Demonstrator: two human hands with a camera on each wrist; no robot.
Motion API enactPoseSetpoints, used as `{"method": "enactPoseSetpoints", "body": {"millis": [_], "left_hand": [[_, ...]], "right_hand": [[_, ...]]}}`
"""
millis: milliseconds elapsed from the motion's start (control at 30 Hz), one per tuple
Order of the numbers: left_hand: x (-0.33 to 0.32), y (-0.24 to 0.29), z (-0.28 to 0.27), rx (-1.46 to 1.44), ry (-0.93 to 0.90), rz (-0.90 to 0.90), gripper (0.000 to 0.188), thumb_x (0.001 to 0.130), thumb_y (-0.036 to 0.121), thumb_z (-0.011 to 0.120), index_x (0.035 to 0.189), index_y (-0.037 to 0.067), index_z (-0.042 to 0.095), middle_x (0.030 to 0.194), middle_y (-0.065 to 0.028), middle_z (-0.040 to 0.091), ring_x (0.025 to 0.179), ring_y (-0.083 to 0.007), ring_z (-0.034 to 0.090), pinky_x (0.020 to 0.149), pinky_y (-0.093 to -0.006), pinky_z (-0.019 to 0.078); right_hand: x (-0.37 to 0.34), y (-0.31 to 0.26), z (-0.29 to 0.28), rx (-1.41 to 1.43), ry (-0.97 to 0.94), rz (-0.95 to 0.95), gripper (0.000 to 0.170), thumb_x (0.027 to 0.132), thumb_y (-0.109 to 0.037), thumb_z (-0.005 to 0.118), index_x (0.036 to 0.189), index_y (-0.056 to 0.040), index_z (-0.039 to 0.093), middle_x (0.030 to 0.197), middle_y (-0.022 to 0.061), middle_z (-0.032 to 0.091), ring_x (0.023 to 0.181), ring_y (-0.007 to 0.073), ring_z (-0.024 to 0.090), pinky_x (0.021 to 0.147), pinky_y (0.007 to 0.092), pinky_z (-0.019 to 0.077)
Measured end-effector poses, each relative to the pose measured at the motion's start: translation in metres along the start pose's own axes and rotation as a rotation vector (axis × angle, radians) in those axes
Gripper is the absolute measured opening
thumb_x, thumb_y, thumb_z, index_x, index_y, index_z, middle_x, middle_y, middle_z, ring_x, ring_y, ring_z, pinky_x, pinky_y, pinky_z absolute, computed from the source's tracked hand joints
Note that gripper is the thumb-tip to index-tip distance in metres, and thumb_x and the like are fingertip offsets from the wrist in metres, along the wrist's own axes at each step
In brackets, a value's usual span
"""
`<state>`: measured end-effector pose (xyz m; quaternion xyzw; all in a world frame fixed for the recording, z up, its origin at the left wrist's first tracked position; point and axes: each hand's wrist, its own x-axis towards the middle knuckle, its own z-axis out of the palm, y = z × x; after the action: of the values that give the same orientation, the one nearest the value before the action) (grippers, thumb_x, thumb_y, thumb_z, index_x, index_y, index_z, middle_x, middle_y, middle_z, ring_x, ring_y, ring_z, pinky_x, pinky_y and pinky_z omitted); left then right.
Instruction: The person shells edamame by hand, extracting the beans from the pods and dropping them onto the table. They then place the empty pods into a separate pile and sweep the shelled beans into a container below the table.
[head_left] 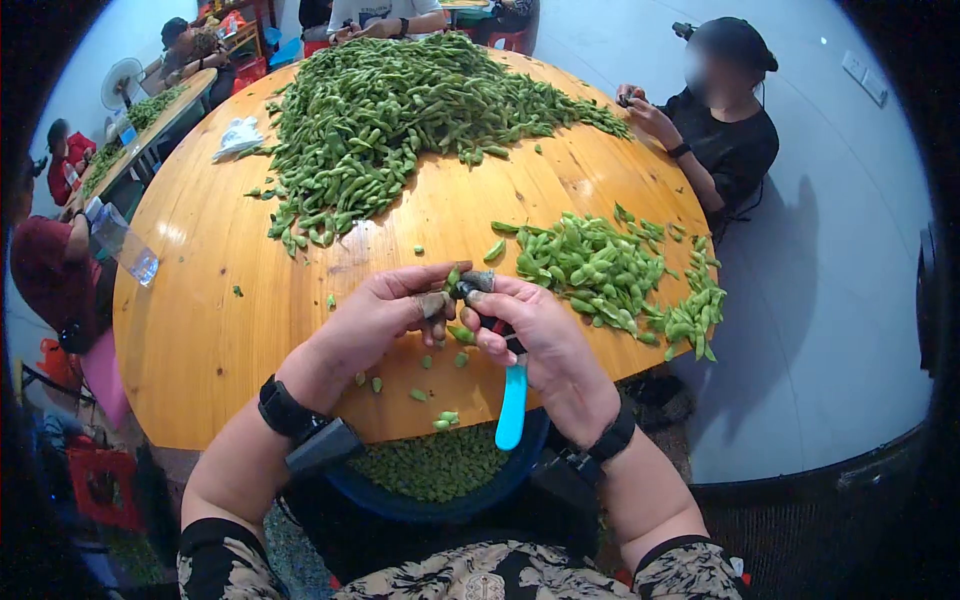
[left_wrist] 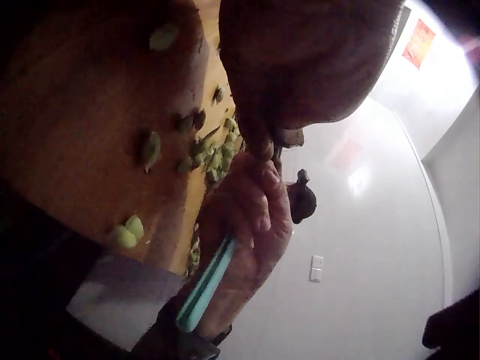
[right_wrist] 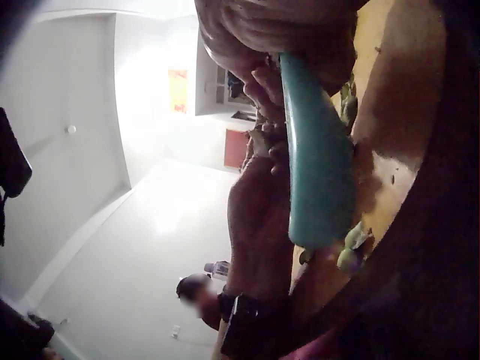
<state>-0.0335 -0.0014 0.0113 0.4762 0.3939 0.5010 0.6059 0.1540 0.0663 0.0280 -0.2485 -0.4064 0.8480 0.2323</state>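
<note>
The left hand (head_left: 395, 305) pinches a green pod (head_left: 453, 279) between thumb and fingers, close to the right fingertips. In the right hand (head_left: 530, 325) is a tool with a turquoise handle (head_left: 511, 408), its dark head beside the pod. Grey coverings show on a left and a right fingertip. In the left wrist view the right hand (left_wrist: 251, 225) grips the same handle (left_wrist: 206, 289), meeting the left hand (left_wrist: 307, 60). From the right wrist view, the handle (right_wrist: 319, 165) sticks out below the right hand (right_wrist: 292, 30), with the left hand (right_wrist: 262, 187) beyond.
A large heap of pods (head_left: 370, 120) covers the far part of the round table (head_left: 190, 330); a smaller pile (head_left: 590, 265) lies at right. Loose beans (head_left: 418, 394) lie near the front edge, above a tub of beans (head_left: 430, 465). A person (head_left: 735, 130) sits at right.
</note>
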Motion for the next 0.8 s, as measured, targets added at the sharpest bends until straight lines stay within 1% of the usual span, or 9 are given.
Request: {"method": "enactPoseSetpoints", "body": {"millis": [100, 167, 300, 400, 467, 567, 700, 767, 800], "left_hand": [[0.001, 0.0, 0.005, 0.071, 0.004, -0.006, 0.041, 0.093, 0.01, 0.051, 0.133, 0.003, 0.047, 0.103, -0.0014, 0.063, 0.081, -0.0064, 0.057, 0.073, -0.0212, 0.0473], [0.001, -0.003, 0.013, 0.416, 0.125, 0.074, 0.038, 0.093, 0.007, 0.051, 0.13, 0.002, 0.049, 0.104, -0.003, 0.064, 0.087, -0.0084, 0.058, 0.077, -0.0229, 0.0474], [0.002, 0.0, 0.013, 0.535, 0.195, 0.11, 0.036, 0.092, 0.005, 0.051, 0.128, 0.001, 0.051, 0.104, -0.0047, 0.065, 0.09, -0.0104, 0.058, 0.08, -0.0242, 0.047], [0.002, 0.0, 0.013, 0.524, 0.21, 0.162, 0.033, 0.093, 0.005, 0.05, 0.125, 0.002, 0.054, 0.098, -0.0046, 0.066, 0.084, -0.0078, 0.058, 0.073, -0.0213, 0.047], [0.002, 0.002, 0.011, 0.359, 0.213, 0.008, 0.032, 0.095, 0.008, 0.047, 0.125, 0.003, 0.054, 0.092, -0.0026, 0.065, 0.076, -0.0047, 0.057, 0.065, -0.0184, 0.0461], [0.001, 0.001, 0.007, 0.104, 0.193, -0.047, 0.032, 0.097, 0.012, 0.043, 0.126, 0.004, 0.053, 0.086, -0.0002, 0.061, 0.066, -0.003, 0.054, 0.058, -0.0167, 0.0442], [0.002, 0.005, 0.004, 0.095, 0.164, -0.085, 0.034, 0.098, 0.016, 0.041, 0.129, 0.004, 0.05, 0.085, 0.0004, 0.06, 0.063, -0.0048, 0.053, 0.056, -0.018, 0.0454], [0.002, 0.008, 0.002, -0.182, 0.109, -0.157, 0.035, 0.098, 0.017, 0.042, 0.131, 0.004, 0.047, 0.086, 0.0001, 0.06, 0.064, -0.0045, 0.053, 0.056, -0.0175, 0.0454], [0.002, 0.007, 0.003, -0.181, 0.109, -0.159, 0.035, 0.098, 0.017, 0.042, 0.131, 0.004, 0.047, 0.086, 0.0001, 0.06, 0.064, -0.0045, 0.053, 0.056, -0.0175, 0.0454]], "right_hand": [[-0.002, 0.0, 0.003, -0.213, 0.064, -0.045, 0.01, 0.092, -0.011, 0.05, 0.093, -0.0031, 0.057, 0.071, 0.001, 0.06, 0.046, 0.0042, 0.052, 0.036, 0.0164, 0.0366], [-0.002, 0.006, 0.003, -0.184, 0.043, -0.101, 0.011, 0.092, -0.011, 0.051, 0.093, -0.0034, 0.058, 0.072, 0.0006, 0.06, 0.047, 0.0036, 0.052, 0.036, 0.0163, 0.0367], [-0.001, 0.009, 0.007, -0.076, 0.078, -0.08, 0.01, 0.092, -0.012, 0.052, 0.092, -0.0045, 0.058, 0.071, 0.0, 0.06, 0.047, 0.0037, 0.052, 0.036, 0.0162, 0.036], [0.006, 0.012, 0.001, -0.005, 0.058, -0.039, 0.009, 0.092, -0.011, 0.052, 0.093, -0.0051, 0.058, 0.07, -0.0003, 0.059, 0.046, 0.0038, 0.05, 0.036, 0.0164, 0.0353], [0.008, 0.012, 0.002, -0.013, 0.057, -0.02, 0.01, 0.092, -0.011, 0.051, 0.093, -0.0052, 0.059, 0.068, -0.0006, 0.058, 0.045, 0.0037, 0.049, 0.035, 0.0166, 0.0346], [0.008, 0.009, 0.003, -0.009, 0.058, -0.005, 0.011, 0.092, -0.01, 0.05, 0.093, -0.0047, 0.059, 0.068, -0.001, 0.058, 0.044, 0.0035, 0.047, 0.035, 0.0167, 0.0337], [0.011, 0.006, -0.002, -0.03, 0.06, 0.023, 0.011, 0.092, -0.01, 0.05, 0.092, -0.0042, 0.059, 0.067, -0.0016, 0.057, 0.043, 0.0036, 0.047, 0.035, 0.0168, 0.033], [0.012, 0.004, -0.006, -0.007, 0.008, 0.063, 0.011, 0.092, -0.011, 0.05, 0.092, -0.0037, 0.059, 0.067, -0.0018, 0.057, 0.043, 0.0037, 0.047, 0.035, 0.0169, 0.0328], [0.012, 0.003, -0.007, -0.004, 0.007, 0.063, 0.011, 0.092, -0.011, 0.05, 0.092, -0.0037, 0.059, 0.067, -0.0018, 0.057, 0.043, 0.0037, 0.047, 0.035, 0.0169, 0.0328]]}}
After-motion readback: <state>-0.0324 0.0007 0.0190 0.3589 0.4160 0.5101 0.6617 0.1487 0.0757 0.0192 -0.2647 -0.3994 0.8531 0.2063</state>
